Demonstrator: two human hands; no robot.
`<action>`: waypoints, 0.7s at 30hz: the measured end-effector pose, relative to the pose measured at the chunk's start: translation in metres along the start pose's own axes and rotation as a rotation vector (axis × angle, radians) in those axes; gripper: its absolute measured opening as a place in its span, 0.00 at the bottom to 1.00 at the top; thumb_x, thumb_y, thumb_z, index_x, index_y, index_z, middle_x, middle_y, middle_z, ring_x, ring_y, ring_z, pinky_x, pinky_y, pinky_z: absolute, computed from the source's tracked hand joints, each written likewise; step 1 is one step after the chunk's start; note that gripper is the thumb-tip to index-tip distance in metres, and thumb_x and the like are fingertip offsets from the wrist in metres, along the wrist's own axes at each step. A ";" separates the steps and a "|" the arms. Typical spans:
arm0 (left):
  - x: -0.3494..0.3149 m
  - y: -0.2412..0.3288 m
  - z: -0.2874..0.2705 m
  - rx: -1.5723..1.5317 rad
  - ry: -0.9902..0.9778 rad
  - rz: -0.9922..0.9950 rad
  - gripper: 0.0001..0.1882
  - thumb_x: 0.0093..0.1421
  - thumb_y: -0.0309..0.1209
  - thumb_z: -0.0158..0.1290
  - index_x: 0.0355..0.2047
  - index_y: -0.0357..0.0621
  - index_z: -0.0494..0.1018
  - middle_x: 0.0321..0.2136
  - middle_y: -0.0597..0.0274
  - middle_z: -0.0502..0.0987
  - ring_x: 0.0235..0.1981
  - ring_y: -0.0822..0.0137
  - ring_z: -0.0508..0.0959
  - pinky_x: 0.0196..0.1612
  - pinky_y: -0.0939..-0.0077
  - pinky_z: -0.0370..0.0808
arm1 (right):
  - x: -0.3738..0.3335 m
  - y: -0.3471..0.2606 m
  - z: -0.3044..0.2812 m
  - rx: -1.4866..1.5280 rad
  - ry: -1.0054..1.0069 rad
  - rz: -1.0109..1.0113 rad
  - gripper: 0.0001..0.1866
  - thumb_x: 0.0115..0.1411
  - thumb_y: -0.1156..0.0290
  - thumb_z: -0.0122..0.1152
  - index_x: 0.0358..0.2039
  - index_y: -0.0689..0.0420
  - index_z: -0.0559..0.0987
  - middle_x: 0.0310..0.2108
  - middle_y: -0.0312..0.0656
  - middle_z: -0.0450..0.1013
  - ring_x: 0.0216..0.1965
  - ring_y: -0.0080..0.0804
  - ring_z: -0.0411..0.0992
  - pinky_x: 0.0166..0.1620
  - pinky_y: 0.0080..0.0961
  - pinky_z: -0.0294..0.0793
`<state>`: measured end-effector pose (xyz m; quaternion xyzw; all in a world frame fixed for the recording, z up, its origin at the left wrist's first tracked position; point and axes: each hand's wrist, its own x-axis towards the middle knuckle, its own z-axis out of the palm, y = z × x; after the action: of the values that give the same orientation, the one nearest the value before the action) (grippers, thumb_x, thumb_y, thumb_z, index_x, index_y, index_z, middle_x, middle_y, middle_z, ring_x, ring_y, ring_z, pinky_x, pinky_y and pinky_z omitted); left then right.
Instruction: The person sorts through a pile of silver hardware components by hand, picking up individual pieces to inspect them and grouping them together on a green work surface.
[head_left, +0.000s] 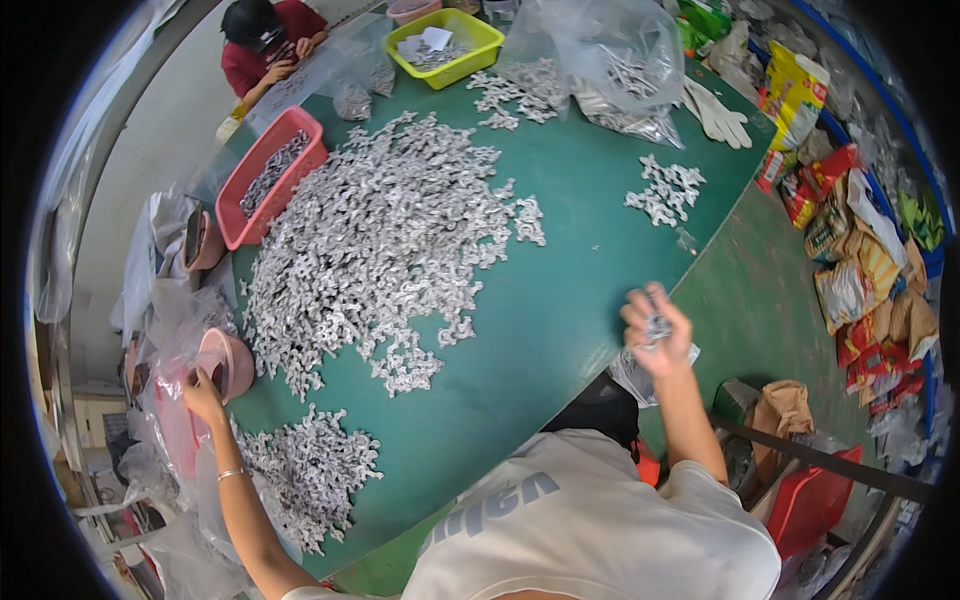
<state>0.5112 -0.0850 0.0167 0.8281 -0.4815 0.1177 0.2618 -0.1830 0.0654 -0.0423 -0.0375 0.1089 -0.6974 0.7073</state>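
My right hand [657, 335] is raised near the table's right edge, palm up, its fingers curled round a few small silver-grey metal parts [656, 328]. At the far left of the table my left hand [205, 397] grips the rim of a tilted pink tub [236, 366]; some of its fingers are hidden there. Clear plastic [172, 390] hangs round that wrist and tub. A large heap of similar metal parts [375, 235] covers the table's left half. Nearer me lies a smaller heap [312, 475], and a little cluster [665, 190] sits towards the right edge.
On the green table [545, 300] stand a pink basin [232, 205] and a yellow-green basin [480, 38], both containing parts. Plastic bags [625, 70] and a white glove [715, 112] lie at the back. Another person [265, 45] works beyond. Packets [850, 290] line the right; a red bin [815, 500] stands low right.
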 end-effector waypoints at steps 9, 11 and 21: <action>-0.107 0.138 -0.046 -0.591 0.176 0.194 0.16 0.56 0.26 0.47 0.45 0.32 0.65 0.42 0.53 0.69 0.44 0.64 0.69 0.47 0.72 0.65 | -0.062 -0.058 -0.195 -0.341 0.846 -0.243 0.06 0.52 0.71 0.56 0.31 0.56 0.72 0.21 0.37 0.67 0.21 0.31 0.68 0.25 0.21 0.74; -0.140 0.138 -0.064 -0.589 0.105 0.210 0.15 0.55 0.24 0.47 0.44 0.34 0.66 0.42 0.55 0.69 0.44 0.65 0.68 0.48 0.73 0.64 | -0.055 -0.039 -0.226 -0.566 0.947 -0.123 0.06 0.52 0.71 0.55 0.31 0.57 0.73 0.21 0.37 0.67 0.20 0.30 0.68 0.26 0.21 0.74; -0.278 0.229 -0.068 -0.432 -0.609 0.459 0.22 0.48 0.24 0.54 0.45 0.42 0.65 0.51 0.49 0.60 0.53 0.50 0.60 0.56 0.64 0.57 | -0.029 -0.020 -0.197 -2.111 0.975 -0.993 0.23 0.45 0.80 0.55 0.45 0.63 0.69 0.43 0.52 0.63 0.45 0.47 0.61 0.50 0.39 0.57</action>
<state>0.1774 0.0654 0.0229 0.6228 -0.7219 -0.1799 0.2422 -0.2436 0.1137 -0.2270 -0.3585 0.8340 -0.4026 -0.1176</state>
